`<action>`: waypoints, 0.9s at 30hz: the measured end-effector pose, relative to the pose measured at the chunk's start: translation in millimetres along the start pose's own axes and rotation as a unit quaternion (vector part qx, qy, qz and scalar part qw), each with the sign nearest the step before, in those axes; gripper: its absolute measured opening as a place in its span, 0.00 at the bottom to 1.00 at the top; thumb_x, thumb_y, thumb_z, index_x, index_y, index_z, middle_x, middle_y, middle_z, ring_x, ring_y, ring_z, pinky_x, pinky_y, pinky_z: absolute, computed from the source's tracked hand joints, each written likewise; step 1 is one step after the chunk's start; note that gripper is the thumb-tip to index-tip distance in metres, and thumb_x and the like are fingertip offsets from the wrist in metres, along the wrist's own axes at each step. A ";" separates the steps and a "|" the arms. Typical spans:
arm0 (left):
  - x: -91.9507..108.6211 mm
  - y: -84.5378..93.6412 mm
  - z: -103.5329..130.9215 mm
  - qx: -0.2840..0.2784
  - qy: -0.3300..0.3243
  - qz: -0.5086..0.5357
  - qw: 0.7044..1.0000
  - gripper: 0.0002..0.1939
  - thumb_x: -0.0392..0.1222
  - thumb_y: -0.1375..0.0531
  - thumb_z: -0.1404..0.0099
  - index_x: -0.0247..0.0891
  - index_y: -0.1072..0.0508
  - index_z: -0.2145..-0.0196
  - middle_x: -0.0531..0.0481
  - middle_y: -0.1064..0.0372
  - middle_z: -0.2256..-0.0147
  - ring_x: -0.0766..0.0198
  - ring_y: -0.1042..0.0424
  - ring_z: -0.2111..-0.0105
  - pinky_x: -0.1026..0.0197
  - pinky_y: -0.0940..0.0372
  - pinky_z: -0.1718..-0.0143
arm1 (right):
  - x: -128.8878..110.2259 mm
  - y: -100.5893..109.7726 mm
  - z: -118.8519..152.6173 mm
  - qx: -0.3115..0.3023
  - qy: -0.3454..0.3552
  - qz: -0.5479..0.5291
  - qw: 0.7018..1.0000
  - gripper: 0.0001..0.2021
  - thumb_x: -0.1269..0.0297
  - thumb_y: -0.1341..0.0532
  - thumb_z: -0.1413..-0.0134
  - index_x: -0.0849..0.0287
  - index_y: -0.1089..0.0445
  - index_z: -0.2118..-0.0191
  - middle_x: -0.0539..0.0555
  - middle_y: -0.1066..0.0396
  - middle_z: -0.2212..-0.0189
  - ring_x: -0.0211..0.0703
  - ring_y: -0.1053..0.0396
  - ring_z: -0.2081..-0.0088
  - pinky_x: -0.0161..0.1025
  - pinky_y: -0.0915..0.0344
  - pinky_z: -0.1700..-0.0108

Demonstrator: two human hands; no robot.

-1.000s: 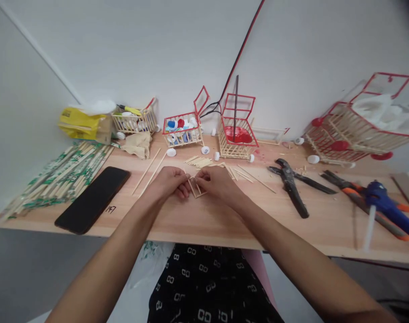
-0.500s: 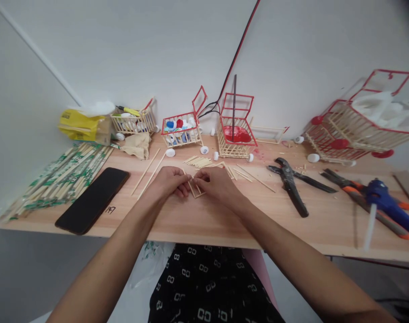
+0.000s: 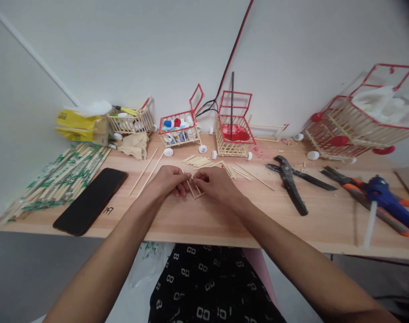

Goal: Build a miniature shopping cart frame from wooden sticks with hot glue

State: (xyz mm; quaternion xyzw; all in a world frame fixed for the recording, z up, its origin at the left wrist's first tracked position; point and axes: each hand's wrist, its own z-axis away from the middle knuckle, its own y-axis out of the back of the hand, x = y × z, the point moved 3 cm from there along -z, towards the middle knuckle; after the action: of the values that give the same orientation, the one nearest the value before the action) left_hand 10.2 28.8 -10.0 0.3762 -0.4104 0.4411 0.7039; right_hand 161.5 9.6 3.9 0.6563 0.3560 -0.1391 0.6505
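Near the middle of the wooden table (image 3: 191, 224), my left hand (image 3: 172, 180) pinches the left side of a small frame of thin wooden sticks (image 3: 196, 194). From the other side my right hand (image 3: 216, 183) has its fingers closed on the same frame, close to my left fingertips. The frame's lower corner points toward me, and my fingers cover its upper part. Just beyond my hands lies a pile of short cut sticks (image 3: 198, 161). Two longer sticks (image 3: 143, 171) rest left of my left hand.
Miniature stick carts (image 3: 236, 148) with bottle-cap wheels line the wall, one larger cart (image 3: 342, 121) at right. Pliers (image 3: 288, 184), cutters (image 3: 350, 188) and a blue glue gun (image 3: 381, 193) lie right. A phone (image 3: 91, 199) and wrapped chopsticks (image 3: 69, 175) lie left.
The camera view has shifted slightly. Both hands keep nearly the same pinch on the stick frame, with no clear movement of it.
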 end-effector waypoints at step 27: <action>17.2 3.5 1.3 -0.161 0.034 0.003 0.986 0.10 0.40 0.38 0.43 0.31 0.28 0.78 0.53 0.39 0.86 0.79 0.51 0.90 0.70 0.64 0.88 | 1.4 7.8 3.8 -0.009 0.002 0.015 1.000 0.08 0.64 0.40 0.46 0.58 0.25 0.71 0.49 0.28 0.75 0.34 0.38 0.73 0.34 0.49 0.70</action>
State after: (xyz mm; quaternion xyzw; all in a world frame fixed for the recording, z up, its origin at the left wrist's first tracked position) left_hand 11.3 34.1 6.7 0.2416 -0.4525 0.3839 0.7678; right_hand 168.6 7.1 8.4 0.6557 0.3489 -0.1249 0.6579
